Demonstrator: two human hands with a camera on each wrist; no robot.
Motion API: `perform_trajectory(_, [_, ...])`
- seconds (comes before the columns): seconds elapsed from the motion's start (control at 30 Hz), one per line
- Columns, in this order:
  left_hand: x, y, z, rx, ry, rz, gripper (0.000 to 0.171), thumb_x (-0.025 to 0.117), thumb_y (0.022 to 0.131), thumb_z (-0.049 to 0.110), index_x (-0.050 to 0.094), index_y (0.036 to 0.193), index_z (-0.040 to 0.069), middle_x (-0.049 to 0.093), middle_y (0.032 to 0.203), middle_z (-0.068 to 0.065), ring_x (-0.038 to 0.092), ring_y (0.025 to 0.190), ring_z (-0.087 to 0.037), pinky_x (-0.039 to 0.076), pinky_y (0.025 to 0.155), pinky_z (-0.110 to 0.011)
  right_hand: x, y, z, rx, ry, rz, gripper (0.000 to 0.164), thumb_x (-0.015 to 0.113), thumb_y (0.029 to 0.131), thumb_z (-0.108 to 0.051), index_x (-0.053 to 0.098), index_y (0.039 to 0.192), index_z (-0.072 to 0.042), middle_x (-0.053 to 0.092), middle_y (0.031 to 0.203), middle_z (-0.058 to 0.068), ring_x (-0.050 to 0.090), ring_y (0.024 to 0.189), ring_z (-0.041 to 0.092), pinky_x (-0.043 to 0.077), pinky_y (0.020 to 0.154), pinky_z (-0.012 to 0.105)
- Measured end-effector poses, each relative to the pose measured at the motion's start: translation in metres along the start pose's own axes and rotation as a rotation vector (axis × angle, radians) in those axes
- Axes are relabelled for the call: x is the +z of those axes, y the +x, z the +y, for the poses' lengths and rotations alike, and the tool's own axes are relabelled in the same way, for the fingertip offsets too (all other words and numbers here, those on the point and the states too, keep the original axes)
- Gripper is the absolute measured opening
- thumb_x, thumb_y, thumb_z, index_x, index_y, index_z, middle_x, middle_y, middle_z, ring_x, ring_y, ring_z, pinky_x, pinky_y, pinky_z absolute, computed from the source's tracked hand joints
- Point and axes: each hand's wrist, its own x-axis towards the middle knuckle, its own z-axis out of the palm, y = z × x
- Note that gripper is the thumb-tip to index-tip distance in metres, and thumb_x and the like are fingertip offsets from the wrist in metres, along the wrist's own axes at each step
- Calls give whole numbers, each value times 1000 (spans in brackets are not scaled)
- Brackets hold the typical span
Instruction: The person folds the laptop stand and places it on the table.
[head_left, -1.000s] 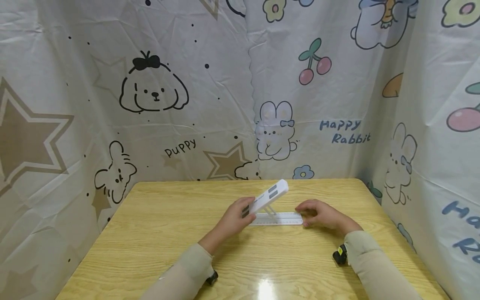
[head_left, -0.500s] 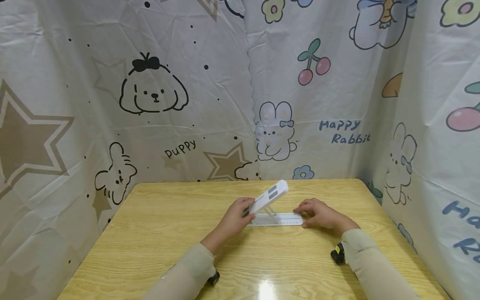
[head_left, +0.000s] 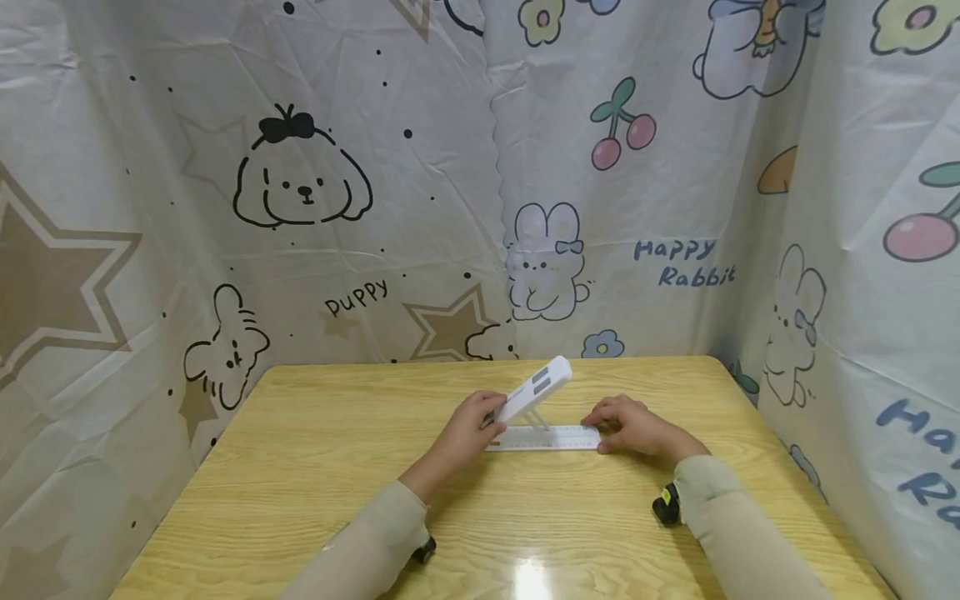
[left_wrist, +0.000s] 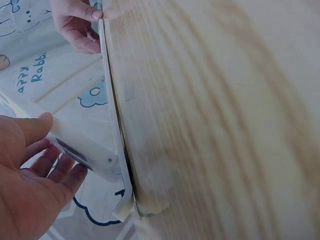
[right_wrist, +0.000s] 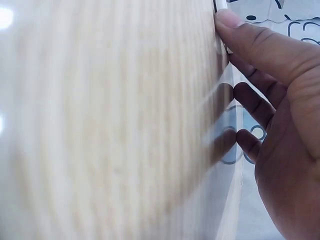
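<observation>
On the table sits a white folding stand with a flat base bar (head_left: 543,438) that bears ruler-like markings. Its upper bar (head_left: 536,390), with dark rectangular pads, slants up to the right, and thin prop legs (head_left: 537,419) run between the two bars. My left hand (head_left: 474,423) grips the lower left end of the upper bar, thumb on one side and fingers on the other. At the base's right end, my right hand (head_left: 628,427) holds it between thumb and fingers. The left wrist view shows the hinged end (left_wrist: 112,162) close to my left fingers.
The wood-grain table (head_left: 337,500) spreads around the stand. A printed curtain (head_left: 420,208) hangs behind it and along both sides. Small black devices (head_left: 666,505) sit at both wrists, by the sleeves.
The head view has shifted slightly, so everything appears a little further left. Both hands keep the same hold on the stand, and its upper bar stays at about the same slant.
</observation>
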Motion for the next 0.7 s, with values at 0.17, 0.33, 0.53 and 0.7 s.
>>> perform_trajectory(0.17, [-3,2,-2,27,-5,-18,46,68,99,9,58,142,1,57,141,-15,57,128,-31,52,106,-44,3,-5,-8,35,15,-2,40,88,80,-25,75,117,-23,67,122,-6,50,117,23,36,104,50])
perform_trajectory(0.33, [-5,3,-7,53,-15,-58,43,65,99,6,58,142,2,55,143,-14,56,130,-31,51,108,-44,12,-11,-13,36,-80,26,38,89,79,-34,75,114,-26,68,112,-13,52,112,18,32,102,51])
perform_trajectory(0.53, [-9,8,-11,95,47,-109,45,62,100,1,55,144,3,53,147,-12,54,134,-29,47,113,-42,18,-18,-26,58,-139,54,41,90,76,-37,75,112,-25,68,105,-16,52,104,14,34,96,46])
perform_trajectory(0.7, [-13,13,-11,111,46,-145,45,59,100,-3,54,144,4,52,148,-13,53,135,-30,46,113,-44,23,-24,-40,40,-184,51,45,89,77,-37,76,118,-22,65,100,-16,50,98,12,34,92,44])
